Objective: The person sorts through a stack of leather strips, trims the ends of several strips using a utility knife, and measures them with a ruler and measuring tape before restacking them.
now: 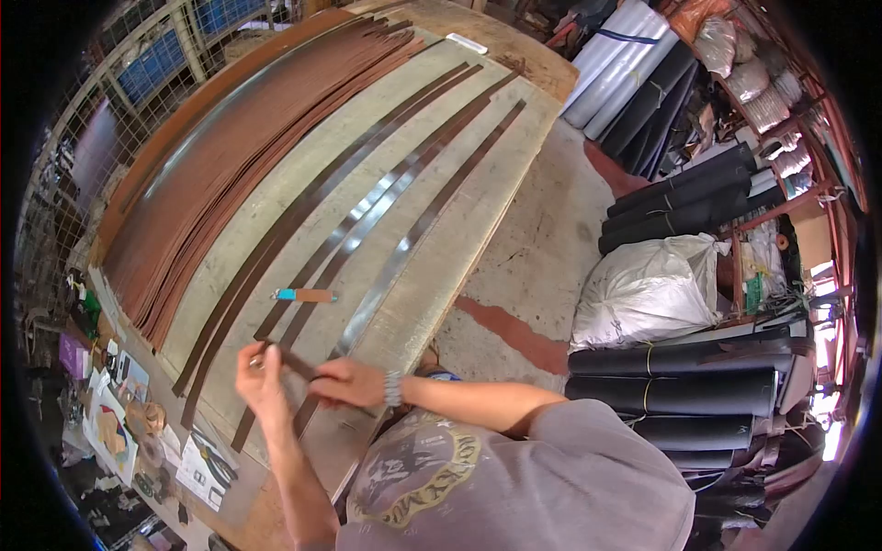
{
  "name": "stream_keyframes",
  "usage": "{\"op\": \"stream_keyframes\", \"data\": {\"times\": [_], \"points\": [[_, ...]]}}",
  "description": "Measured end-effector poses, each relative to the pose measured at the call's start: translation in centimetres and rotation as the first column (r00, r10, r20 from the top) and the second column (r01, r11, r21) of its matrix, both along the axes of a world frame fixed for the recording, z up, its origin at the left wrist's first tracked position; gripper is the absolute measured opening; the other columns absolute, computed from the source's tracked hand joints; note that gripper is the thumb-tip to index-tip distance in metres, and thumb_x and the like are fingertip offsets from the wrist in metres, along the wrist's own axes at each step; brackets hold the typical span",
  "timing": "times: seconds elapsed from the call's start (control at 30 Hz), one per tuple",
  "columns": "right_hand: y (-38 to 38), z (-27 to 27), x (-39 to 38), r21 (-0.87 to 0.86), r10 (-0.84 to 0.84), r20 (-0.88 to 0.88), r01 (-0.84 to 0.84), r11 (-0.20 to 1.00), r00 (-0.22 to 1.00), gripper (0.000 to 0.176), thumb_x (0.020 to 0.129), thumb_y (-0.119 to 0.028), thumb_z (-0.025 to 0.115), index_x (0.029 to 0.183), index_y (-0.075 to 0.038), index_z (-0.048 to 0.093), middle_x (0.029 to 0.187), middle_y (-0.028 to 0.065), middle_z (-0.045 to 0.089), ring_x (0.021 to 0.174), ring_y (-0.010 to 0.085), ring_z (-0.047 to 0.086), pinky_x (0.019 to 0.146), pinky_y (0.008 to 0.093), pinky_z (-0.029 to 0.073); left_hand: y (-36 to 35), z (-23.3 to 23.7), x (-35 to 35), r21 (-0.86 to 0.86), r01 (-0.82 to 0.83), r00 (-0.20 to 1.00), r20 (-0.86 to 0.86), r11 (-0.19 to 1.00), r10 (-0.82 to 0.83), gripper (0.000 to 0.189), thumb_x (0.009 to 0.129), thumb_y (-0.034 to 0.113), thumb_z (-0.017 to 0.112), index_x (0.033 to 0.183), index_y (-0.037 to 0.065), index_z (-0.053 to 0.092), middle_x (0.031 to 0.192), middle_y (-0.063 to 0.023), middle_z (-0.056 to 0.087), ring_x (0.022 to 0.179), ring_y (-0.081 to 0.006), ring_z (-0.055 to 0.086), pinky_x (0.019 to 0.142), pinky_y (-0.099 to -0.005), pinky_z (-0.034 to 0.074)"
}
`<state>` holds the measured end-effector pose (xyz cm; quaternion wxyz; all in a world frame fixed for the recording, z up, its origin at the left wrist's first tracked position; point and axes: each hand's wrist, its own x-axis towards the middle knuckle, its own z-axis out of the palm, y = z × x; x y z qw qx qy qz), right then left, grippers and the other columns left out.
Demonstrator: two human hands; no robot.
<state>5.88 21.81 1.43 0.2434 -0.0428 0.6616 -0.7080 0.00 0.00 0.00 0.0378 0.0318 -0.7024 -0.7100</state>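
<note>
1. L hand [262, 381]: fingers pinch one end of the dark strip [296, 365];
2. R hand [347, 382]: fingers closed on its other end;
3. strip is betw. both hands, over the table [491, 193];
4. blue-brown tool [312, 296] lies nearby, amg. long strips [404, 244].

Left hand [262, 384] and right hand [344, 382] hold a dark strip [295, 365] over the worktop [464, 225]; long brown strips [372, 294] lie along it, black rolls [675, 367] right of it.
</note>
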Motion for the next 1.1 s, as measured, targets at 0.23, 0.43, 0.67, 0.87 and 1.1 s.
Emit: {"op": "stream_keyframes", "data": {"times": [0.23, 0.43, 0.67, 0.87, 1.1], "points": [[14.5, 0.1, 6.7, 0.067, -0.506, 0.434, 0.533, 0.844, 0.745, 0.035, 0.106, -0.030, 0.057, 0.125, -0.001, 0.061, 0.082, 0.0070, 0.070, 0.063, 0.0140, 0.065, 0.059, 0.0287, 0.054, 10.7, -6.3, 7.6, -0.228, 0.353, 0.913, 0.294, 0.907, -0.282, 0.016, 0.092, 0.017, 0.072, 0.091, 0.001, 0.069, 0.080, -0.0074, 0.070, 0.074, -0.0128, 0.065, 0.070, -0.0315, 0.053], [30.2, -7.3, 10.9, -0.208, -0.635, 0.596, 0.858, 0.469, 0.491, 0.030, 0.101, -0.029, 0.064, 0.117, -0.004, 0.067, 0.087, 0.0065, 0.071, 0.072, 0.0172, 0.065, 0.068, 0.0326, 0.056, 22.3, -2.8, 8.3, -0.405, 0.520, 0.844, 0.380, 0.752, -0.379, 0.015, 0.094, 0.016, 0.069, 0.089, 0.003, 0.068, 0.075, -0.0031, 0.066, 0.069, -0.0120, 0.060, 0.063, -0.0297, 0.049], [54.4, -4.7, 17.8, -0.354, -0.817, 0.550, 0.934, -0.043, 0.171, 0.019, 0.103, -0.020, 0.056, 0.105, -0.003, 0.063, 0.090, 0.0142, 0.071, 0.074, 0.0251, 0.069, 0.065, 0.0374, 0.055, 33.2, -5.7, 7.9, -0.119, 0.627, 0.741, 0.396, 0.770, -0.542, 0.015, 0.098, 0.017, 0.071, 0.092, 0.006, 0.064, 0.079, 0.0009, 0.063, 0.067, -0.0078, 0.058, 0.059, -0.0230, 0.045], [87.9, 3.8, 32.3, -0.326, -0.860, 0.419, 0.835, -0.443, -0.292, 0.081, 0.104, -0.067, 0.032, 0.133, 0.007, 0.049, 0.121, 0.0273, 0.069, 0.099, 0.0378, 0.069, 0.082, 0.0429, 0.055, 35.5, -6.3, 6.2, -0.124, 0.607, 0.761, 0.376, 0.785, -0.529, 0.016, 0.098, 0.018, 0.072, 0.091, 0.007, 0.063, 0.080, 0.0001, 0.063, 0.067, -0.0077, 0.056, 0.061, -0.0231, 0.045], [90.5, -11.6, 36.4, 0.921, -0.957, -0.288, 0.283, -0.269, 0.029, 0.059, 0.097, -0.053, 0.053, 0.126, -0.004, 0.069, 0.118, 0.0247, 0.071, 0.115, 0.0393, 0.066, 0.100, 0.0464, 0.050, 32.2, -2.9, 3.8, -0.431, 0.521, 0.827, 0.467, 0.736, -0.312, 0.020, 0.100, 0.022, 0.069, 0.091, 0.006, 0.060, 0.079, 0.0001, 0.060, 0.070, -0.0078, 0.057, 0.061, -0.0230, 0.048]]}}
